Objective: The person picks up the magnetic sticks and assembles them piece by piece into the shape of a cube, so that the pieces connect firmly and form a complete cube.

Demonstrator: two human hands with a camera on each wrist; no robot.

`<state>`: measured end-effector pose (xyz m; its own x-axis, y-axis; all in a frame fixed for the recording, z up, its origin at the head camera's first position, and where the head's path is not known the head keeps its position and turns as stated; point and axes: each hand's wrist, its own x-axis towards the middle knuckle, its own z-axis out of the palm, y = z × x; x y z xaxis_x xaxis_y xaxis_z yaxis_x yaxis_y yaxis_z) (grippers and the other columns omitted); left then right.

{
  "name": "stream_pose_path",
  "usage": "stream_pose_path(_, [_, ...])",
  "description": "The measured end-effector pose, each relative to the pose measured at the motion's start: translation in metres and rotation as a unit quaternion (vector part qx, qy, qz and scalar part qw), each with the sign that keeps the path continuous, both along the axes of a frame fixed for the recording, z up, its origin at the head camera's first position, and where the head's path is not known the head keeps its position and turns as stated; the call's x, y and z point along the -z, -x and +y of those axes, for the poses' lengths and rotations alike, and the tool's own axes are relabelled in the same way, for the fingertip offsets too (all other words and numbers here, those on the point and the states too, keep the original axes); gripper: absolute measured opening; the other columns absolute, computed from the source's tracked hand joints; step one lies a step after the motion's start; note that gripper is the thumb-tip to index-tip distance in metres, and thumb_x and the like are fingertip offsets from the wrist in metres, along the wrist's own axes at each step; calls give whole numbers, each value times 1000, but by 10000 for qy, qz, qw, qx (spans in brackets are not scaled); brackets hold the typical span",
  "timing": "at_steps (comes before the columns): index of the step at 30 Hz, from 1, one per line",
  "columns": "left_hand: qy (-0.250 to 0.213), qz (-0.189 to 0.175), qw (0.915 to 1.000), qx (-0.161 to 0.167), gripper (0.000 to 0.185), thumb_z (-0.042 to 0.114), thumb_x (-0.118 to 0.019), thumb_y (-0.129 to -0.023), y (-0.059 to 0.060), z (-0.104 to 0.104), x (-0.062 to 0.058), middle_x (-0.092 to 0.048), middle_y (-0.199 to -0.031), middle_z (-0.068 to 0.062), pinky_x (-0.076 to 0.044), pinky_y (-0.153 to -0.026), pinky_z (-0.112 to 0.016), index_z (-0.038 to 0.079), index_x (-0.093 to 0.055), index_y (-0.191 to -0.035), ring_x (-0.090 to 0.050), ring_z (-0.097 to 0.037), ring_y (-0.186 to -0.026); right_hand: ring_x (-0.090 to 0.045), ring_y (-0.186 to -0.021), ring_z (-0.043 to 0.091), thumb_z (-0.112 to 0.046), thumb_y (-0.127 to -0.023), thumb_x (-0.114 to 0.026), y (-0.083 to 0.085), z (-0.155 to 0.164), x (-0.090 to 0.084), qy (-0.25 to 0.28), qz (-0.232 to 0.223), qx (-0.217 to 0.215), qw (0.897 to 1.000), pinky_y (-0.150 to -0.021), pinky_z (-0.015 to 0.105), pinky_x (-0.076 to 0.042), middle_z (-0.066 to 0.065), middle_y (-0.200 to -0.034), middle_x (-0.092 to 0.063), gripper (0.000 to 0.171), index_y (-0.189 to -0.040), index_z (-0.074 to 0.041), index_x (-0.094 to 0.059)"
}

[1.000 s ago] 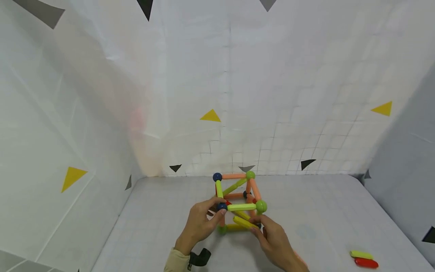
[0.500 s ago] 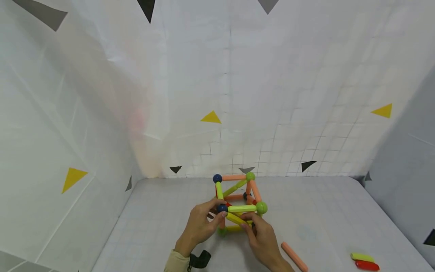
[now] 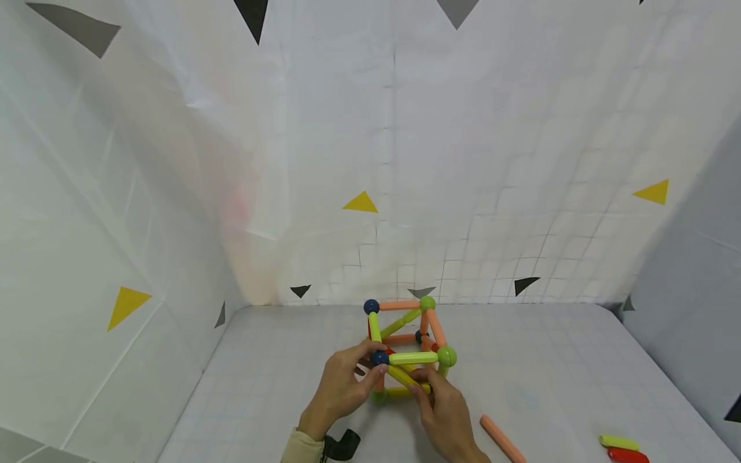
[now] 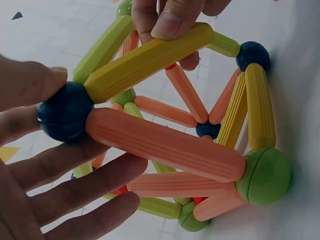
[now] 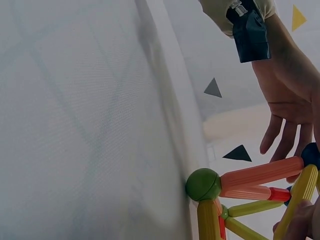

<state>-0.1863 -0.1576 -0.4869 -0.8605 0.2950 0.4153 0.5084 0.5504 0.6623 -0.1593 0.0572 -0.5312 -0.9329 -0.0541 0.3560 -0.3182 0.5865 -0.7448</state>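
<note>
A cube-like frame of coloured magnetic rods and balls, with a pale green rod [image 3: 412, 358] along its near top edge, stands on the table. My left hand [image 3: 341, 382] holds the dark blue ball [image 4: 65, 112] at its near upper left corner between thumb and fingers. In my right hand [image 3: 447, 411] is a yellow rod [image 4: 150, 62], pinched near its right end. The rod's other end touches the blue ball, and it slants down to the right. An orange rod [image 4: 165, 145] runs from that ball to a green ball [image 4: 263, 176]. Fingers partly hide the frame's lower right.
A loose orange rod [image 3: 502, 438] lies right of my right hand. Farther right, a yellow-green rod [image 3: 618, 442] and a red rod [image 3: 628, 455] lie side by side. A black device [image 3: 343, 445] sits at my left wrist. White walls [image 3: 521, 161] enclose the table.
My right hand has moved left, bringing the yellow rod's free end against the blue ball. The loose orange rod has come out from behind that hand. My left hand keeps its hold.
</note>
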Motion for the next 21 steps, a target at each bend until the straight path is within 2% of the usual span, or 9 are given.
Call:
stream_pose_path(6, [46, 116, 9999, -33, 35, 27, -81, -95, 0, 2, 4, -78, -100, 4, -61, -68, -28, 17, -69, -127, -70, -3, -84, -59, -76, -2, -15, -98, -77, 2, -3, 2, -4, -83, 132, 9999, -62, 19, -51, -3, -105, -77, 16, -113, -16, -71])
stream_pose_path(10, [-275, 126, 9995, 88, 40, 17, -84, -91, 1, 5, 8, -77, -102, 3, -63, -70, -32, 13, -66, -127, -70, -5, -86, -57, -69, -3, -15, -97, -79, 1, -2, 2, 63, -1, 95, 9999, -57, 19, -50, -5, -106, -76, 19, -114, -18, -71])
stream_pose_path(12, [-513, 31, 9986, 154, 42, 12, -85, -90, 1, 6, 11, -77, -102, 3, -63, -72, -31, 14, -65, -126, -71, -5, -86, -54, -63, -5, -14, -95, -81, -1, 0, 1, 93, 164, 18, 9998, -54, 18, -49, -6, -107, -76, 22, -114, -19, -71])
stream_pose_path(15, [-808, -165, 9964, 203, 44, 8, -85, -89, 1, 7, 13, -77, -102, 3, -62, -77, -30, 15, -64, -127, -71, -6, -86, -49, -56, -6, -10, -90, -85, -5, 10, -2, 43, 660, -157, 9977, -50, 16, -45, -6, -106, -75, 28, -113, -20, -72])
stream_pose_path(18, [-1007, -366, 9938, 280, 44, 6, -84, -89, 2, 7, 14, -76, -105, 2, -62, -82, -32, 11, -63, -128, -72, -7, -90, -47, -56, -9, -6, -86, -89, -9, 28, -6, -129, 1107, -301, 9933, -50, 13, -42, -10, -99, -75, 29, -106, -22, -74])
stream_pose_path(21, [-1104, -498, 9919, 381, 44, 6, -83, -90, 3, 8, 15, -76, -109, 1, -62, -85, -33, 8, -61, -129, -73, -9, -94, -49, -56, -10, -3, -84, -89, -10, 58, -15, -369, 1075, -260, 9932, -51, 13, -44, -14, -87, -74, 29, -96, -24, -75])
